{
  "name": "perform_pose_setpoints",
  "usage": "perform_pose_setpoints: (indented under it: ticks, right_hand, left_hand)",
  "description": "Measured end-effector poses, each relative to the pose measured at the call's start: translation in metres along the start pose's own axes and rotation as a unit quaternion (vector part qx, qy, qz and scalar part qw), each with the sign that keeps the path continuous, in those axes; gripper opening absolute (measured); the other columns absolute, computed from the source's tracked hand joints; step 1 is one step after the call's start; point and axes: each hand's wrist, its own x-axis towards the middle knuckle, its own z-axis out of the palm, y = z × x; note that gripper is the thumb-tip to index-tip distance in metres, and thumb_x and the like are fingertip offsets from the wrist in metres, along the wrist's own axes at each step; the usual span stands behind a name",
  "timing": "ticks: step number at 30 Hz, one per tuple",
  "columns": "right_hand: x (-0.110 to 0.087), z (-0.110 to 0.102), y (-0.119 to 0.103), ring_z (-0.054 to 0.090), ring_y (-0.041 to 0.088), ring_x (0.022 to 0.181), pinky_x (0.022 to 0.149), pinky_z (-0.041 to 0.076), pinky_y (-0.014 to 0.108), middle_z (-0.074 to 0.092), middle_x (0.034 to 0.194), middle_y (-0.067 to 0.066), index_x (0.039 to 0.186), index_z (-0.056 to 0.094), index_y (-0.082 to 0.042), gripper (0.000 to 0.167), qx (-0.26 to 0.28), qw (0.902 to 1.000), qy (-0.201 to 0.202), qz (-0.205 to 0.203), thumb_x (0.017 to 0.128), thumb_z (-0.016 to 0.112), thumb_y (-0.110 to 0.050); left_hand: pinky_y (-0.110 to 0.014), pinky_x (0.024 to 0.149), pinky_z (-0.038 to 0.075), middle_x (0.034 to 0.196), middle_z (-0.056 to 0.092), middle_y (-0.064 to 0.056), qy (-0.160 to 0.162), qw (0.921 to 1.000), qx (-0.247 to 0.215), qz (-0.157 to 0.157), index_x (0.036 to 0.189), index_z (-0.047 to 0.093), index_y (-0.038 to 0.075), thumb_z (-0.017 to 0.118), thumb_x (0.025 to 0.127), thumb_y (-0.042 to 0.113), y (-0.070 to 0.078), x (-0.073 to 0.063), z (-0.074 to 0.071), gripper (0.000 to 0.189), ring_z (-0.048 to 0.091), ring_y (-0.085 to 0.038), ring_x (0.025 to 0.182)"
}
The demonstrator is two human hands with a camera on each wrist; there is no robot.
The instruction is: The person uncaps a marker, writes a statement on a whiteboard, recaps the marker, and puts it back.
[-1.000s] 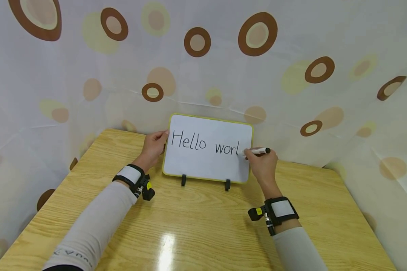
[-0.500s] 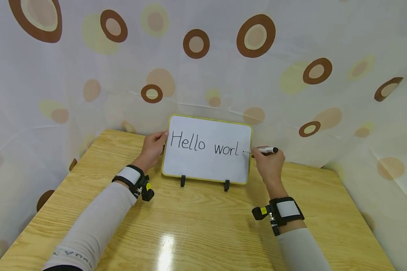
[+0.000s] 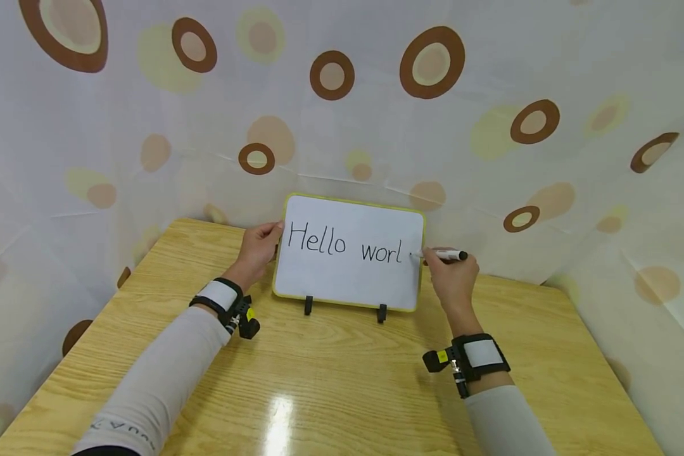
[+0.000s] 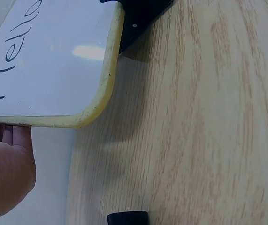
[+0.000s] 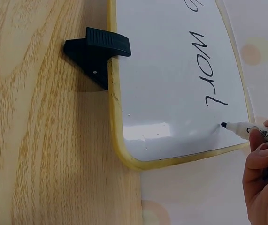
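Note:
A small whiteboard [image 3: 348, 285] with a yellow rim leans back on a black stand, its two clips [image 3: 308, 305] hooked over the lower edge. "Hello worl" is written across it in black. My left hand [image 3: 258, 247] grips the board's left edge, thumb at the front and fingers behind, as the left wrist view shows. In my right hand [image 3: 453, 275] a white marker [image 5: 260, 132] with a black end is pinched between thumb and fingers. Its black tip [image 5: 224, 125] is right at the board's surface, just past the letter "l".
The board stands on a wooden table [image 3: 342, 380], near its back edge. Behind and to both sides hangs a white curtain [image 3: 376, 126] with brown and beige circles. Each wrist wears a strapped camera [image 3: 433, 361].
My right hand has moved right with the marker, away from the finished "l", and a small black dot now shows at the tip. My left hand keeps its grip on the board.

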Motion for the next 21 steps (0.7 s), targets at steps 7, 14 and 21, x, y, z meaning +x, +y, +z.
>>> perform_pose_setpoints:
  ticks: [7,14,21]
  right_hand:
    - [0.0025,-0.0002,0.0019,0.057,0.012,0.054,0.051,0.046,0.024,0.074,0.078,0.008,0.092,0.078,-0.002,0.021,-0.006,1.0,0.0,-0.003,0.092,0.076,-0.023]
    - [0.0006,0.0005,0.0003,0.058,0.01,0.056,0.052,0.046,0.022,0.074,0.081,0.018,0.09,0.078,0.001,0.021,-0.006,0.9998,-0.011,-0.015,0.091,0.077,-0.02]
    - [-0.0037,0.0,0.0052,0.065,0.011,0.062,0.057,0.049,0.022,0.073,0.073,0.005,0.087,0.078,0.001,0.018,-0.021,0.9992,-0.028,-0.017,0.09,0.076,-0.016]
  left_hand:
    - [-0.025,0.068,0.05,0.105,0.066,-0.003,-0.007,1.0,-0.003,0.002,0.136,0.067,0.009,0.056,0.107,0.036,-0.0001,0.0007,0.0013,0.041,0.056,-0.008,0.075]
    - [-0.022,0.068,0.052,0.11,0.066,-0.005,-0.008,0.9999,-0.005,-0.006,0.136,0.067,0.009,0.056,0.107,0.037,0.0008,0.0002,0.0018,0.042,0.059,-0.009,0.081]
    - [-0.021,0.066,0.051,0.109,0.067,-0.005,-0.001,1.0,-0.007,-0.005,0.135,0.067,0.008,0.056,0.107,0.036,0.0017,0.0013,0.0018,0.041,0.058,-0.009,0.08]
